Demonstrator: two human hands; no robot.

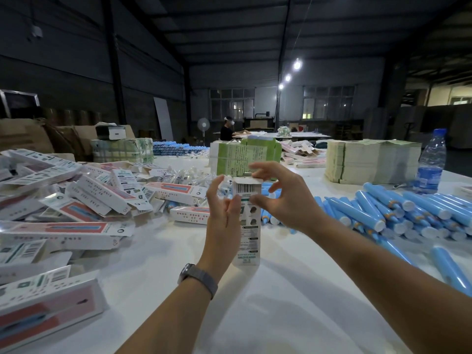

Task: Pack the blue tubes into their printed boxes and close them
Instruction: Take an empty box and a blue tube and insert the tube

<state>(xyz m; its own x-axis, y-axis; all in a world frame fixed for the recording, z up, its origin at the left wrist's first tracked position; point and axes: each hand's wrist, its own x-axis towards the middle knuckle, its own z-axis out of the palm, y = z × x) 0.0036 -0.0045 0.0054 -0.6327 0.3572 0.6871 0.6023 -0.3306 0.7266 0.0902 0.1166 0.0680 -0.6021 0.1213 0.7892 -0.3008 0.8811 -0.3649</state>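
Note:
A white printed box (249, 241) stands upright on the white table (281, 310), barcode near its top. My left hand (222, 218) holds the box's left side, thumb across the front and fingers reaching up behind it. My right hand (283, 200) pinches the top end, thumb on the front below the barcode and fingers curled over the top flap. The flap lies down over the opening. Whether a tube is inside cannot be seen. Loose blue tubes (398, 213) with white caps lie in a heap to the right.
A pile of printed boxes (76, 200) covers the left of the table. Green paper stacks (245, 154) and a pale stack (370, 162) stand behind. A water bottle (431, 162) is far right. One blue tube (449, 269) lies near my right forearm. A person (227, 130) sits far back.

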